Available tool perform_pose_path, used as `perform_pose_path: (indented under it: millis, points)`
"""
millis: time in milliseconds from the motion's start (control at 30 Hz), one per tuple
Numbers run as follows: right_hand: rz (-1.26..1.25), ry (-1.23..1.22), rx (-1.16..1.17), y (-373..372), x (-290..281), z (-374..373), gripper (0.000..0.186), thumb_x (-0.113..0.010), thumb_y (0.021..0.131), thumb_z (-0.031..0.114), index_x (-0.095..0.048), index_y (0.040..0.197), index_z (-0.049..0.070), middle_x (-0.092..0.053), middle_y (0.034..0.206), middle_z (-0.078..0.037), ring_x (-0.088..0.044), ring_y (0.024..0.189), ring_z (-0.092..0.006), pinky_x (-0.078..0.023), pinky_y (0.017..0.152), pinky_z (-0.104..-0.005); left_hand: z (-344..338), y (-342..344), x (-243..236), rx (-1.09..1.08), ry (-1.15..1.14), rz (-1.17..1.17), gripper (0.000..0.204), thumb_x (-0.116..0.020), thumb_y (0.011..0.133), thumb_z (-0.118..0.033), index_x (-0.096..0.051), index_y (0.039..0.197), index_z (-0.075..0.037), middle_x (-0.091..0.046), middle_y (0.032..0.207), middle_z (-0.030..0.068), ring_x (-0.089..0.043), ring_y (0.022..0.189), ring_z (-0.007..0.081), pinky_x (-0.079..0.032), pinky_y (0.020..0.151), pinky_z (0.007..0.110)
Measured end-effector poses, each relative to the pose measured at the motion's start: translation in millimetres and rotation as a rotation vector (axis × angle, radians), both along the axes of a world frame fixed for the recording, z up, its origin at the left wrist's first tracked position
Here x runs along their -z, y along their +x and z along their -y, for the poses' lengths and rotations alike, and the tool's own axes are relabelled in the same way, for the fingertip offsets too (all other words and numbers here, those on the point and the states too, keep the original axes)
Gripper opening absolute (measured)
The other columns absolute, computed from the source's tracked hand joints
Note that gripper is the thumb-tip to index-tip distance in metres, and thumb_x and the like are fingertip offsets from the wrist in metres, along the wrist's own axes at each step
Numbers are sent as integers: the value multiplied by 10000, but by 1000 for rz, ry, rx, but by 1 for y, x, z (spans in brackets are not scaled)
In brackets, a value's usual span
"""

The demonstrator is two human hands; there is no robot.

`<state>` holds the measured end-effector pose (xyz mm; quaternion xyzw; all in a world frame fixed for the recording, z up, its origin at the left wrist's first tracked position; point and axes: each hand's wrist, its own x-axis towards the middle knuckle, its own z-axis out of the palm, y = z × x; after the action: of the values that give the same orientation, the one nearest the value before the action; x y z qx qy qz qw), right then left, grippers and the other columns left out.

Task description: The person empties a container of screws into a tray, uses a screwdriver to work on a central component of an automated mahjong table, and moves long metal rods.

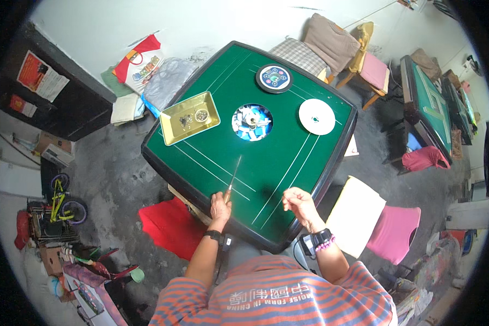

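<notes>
Near the front edge of the green-topped mahjong table [214, 157], my left hand [220, 209] is closed around the wooden handle of a screwdriver [231, 185]. Its long thin shaft points away from me over the felt. My right hand [300, 206] hovers above the front right of the table with curled fingers pinched together; whatever they may hold is too small to see. Blue and white tiles [262, 130] fill the round opening at the table's centre. At the far left lies a gold tray [174, 133] with small metal parts and a little round dish [201, 115].
A round control panel [274, 79] with buttons and a white disc [317, 117] lie toward the back right of the tabletop. A red-covered seat [171, 228], a pink chair [396, 231] and a cushioned chair [372, 73] surround the table. Another mahjong table [430, 103] stands far right.
</notes>
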<state>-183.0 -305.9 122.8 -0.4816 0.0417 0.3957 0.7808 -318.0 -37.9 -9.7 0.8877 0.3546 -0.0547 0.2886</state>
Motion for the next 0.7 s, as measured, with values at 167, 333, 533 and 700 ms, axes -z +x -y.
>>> perform_pose_path:
  millis: [167, 333, 533, 700]
  points:
    - [435, 138, -502, -9, -179, -52, 81, -641, 894, -1, -653, 973, -7, -677, 851, -65, -643, 708, -122, -524, 637, -254, 3, -44, -5, -122, 113, 106, 620, -760, 747, -108, -472, 1287, -8, -432, 1334, 229, -443, 1240, 413, -391, 1050, 454]
    - [1130, 611, -871, -26, -310, -52, 129, -615, 869, 117, -614, 948, 14, -633, 874, -104, -647, 726, -243, -497, 606, -368, 34, -70, -22, -143, 72, 86, 585, -724, 772, -120, -467, 1283, 4, -380, 1380, 239, -373, 1298, 415, -319, 1110, 455]
    - [1405, 1002, -818, -52, -355, -58, 216, -611, 763, 137, -463, 763, -21, -535, 671, -141, -599, 628, -295, -495, 518, -366, 52, -105, -23, -146, -59, 142, 509, -721, 782, -157, -515, 1223, -8, -371, 1403, 264, -364, 1314, 430, -322, 1111, 463]
    - [1389, 847, -528, -132, -317, -54, 172, -552, 879, 183, -528, 885, 13, -505, 737, -60, -572, 687, -222, -456, 558, -325, 48, -130, -25, -75, -49, 242, 470, -720, 784, -151, -552, 1195, 5, -444, 1342, 270, -401, 1291, 427, -340, 1096, 463]
